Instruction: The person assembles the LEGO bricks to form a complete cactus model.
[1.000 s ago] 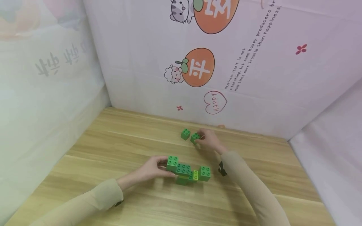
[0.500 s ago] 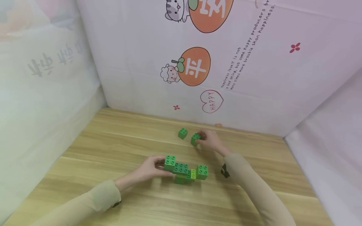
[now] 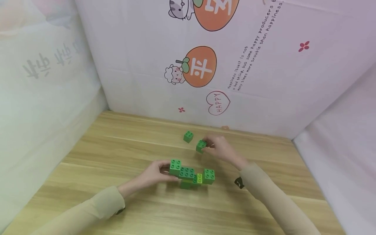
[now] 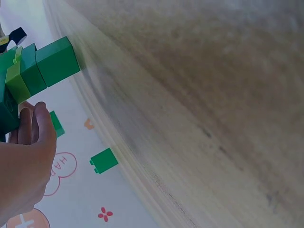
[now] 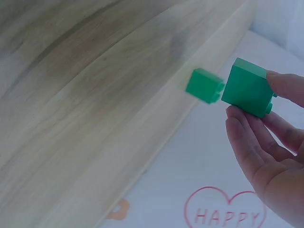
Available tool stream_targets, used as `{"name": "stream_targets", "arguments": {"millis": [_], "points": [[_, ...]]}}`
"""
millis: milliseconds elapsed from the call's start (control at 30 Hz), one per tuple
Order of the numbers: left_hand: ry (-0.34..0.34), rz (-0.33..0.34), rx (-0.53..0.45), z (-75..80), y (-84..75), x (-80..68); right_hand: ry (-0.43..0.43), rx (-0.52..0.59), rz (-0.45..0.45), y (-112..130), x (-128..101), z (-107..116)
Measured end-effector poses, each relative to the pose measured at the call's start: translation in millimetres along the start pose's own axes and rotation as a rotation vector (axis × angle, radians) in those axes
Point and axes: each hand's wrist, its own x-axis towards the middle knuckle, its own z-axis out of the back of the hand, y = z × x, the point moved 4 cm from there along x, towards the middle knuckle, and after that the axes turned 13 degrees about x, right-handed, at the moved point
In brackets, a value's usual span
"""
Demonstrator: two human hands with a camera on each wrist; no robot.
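A built piece of several green bricks with one yellow-green brick (image 3: 199,178) in it stands near the middle of the table. My left hand (image 3: 154,173) grips its left end, thumb in front and fingers behind, around a raised light green brick (image 3: 175,167). Another square green brick (image 3: 209,176) tops the right end. Farther back, my right hand (image 3: 221,148) pinches a separate green building brick (image 5: 247,88) between thumb and fingers, its studs facing the palm in the right wrist view. A matching loose brick (image 3: 188,136) stands just left of it, apart from the hand.
The wood-grain table (image 3: 132,212) meets a white printed sheet (image 3: 141,85) at the back. Similar white sheeting (image 3: 47,98) rises along the left and right sides. A dark wrist device (image 3: 239,182) shows under the right sleeve.
My right hand has drawn its brick a little nearer and to the right, widening the gap to the loose brick. My left hand keeps its hold; the head view has shifted slightly.
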Motion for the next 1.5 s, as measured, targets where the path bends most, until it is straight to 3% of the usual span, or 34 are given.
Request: {"name": "stream_targets", "arguments": {"millis": [767,1500], "points": [[-0.006,-0.003,0.004,-0.4,-1.8,-0.6,-0.026,0.031,0.203,61,-39,3],[0.000,-0.016,0.014,0.2,-2.3,-1.0,-0.006,0.031,0.311,86,-62,-5]]}}
